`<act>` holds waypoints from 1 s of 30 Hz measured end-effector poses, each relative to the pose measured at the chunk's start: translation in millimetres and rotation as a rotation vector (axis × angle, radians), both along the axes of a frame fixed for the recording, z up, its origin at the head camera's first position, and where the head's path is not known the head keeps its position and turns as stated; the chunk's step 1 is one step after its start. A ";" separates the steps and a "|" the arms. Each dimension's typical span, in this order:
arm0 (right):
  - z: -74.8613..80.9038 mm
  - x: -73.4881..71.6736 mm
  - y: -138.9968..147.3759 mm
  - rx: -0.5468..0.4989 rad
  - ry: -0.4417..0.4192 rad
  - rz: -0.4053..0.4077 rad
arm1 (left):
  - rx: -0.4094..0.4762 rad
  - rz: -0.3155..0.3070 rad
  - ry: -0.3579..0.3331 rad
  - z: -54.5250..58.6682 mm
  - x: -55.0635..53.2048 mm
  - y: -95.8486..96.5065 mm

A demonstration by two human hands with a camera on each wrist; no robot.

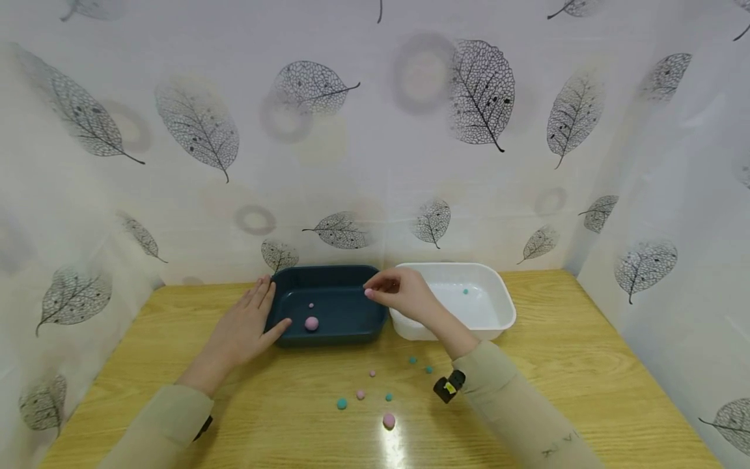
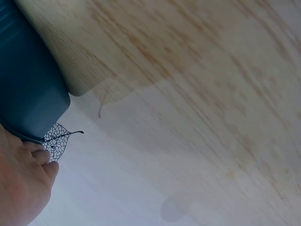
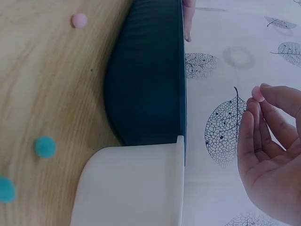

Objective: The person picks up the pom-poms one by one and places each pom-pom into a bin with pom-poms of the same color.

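A small pink ball (image 3: 257, 93) is pinched between the thumb and index finger of my right hand (image 1: 404, 296). That hand hovers over the right end of the dark blue tray (image 1: 328, 338), near where it meets the white tray (image 1: 508, 312). My left hand (image 1: 243, 326) rests against the dark tray's left side, fingers straight and thumb on the front rim. In the left wrist view, the fingers (image 2: 41, 156) touch the tray's edge. Inside the dark tray lie a large pink ball (image 1: 312, 323) and a tiny pink ball (image 1: 311, 305). One teal ball (image 1: 465, 292) sits in the white tray.
On the wooden table (image 1: 562, 391) in front of the trays lie loose balls: a larger pink ball (image 1: 389, 421), a pink ball (image 1: 360, 394), a tiny pink ball (image 1: 372, 374), a teal ball (image 1: 342, 404) and several smaller teal ones. A leaf-patterned curtain (image 1: 375, 163) hangs behind.
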State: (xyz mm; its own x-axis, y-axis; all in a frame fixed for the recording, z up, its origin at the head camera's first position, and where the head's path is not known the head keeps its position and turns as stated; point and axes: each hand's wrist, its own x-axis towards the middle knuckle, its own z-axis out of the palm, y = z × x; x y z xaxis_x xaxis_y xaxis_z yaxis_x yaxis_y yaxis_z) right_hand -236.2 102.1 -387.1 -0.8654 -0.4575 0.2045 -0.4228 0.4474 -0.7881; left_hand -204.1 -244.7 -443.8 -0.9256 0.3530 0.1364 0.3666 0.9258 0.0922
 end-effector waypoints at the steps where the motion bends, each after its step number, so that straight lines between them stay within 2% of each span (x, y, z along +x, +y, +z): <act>1: 0.9 -2.4 -1.1 -0.001 -0.005 -0.007 | -0.001 0.000 0.000 -0.1 0.0 -0.1; 15: -1.9 -33.4 -20.4 -0.021 -0.105 -0.115 | 0.005 0.005 -0.007 -0.7 -0.2 0.0; 23: -13.4 -46.1 -29.2 -0.080 -0.178 -0.159 | 0.006 0.008 -0.010 -0.7 0.4 -0.1; 30: -27.6 -52.2 -32.8 -0.101 -0.210 -0.164 | 0.015 0.005 -0.002 -0.9 0.2 -0.3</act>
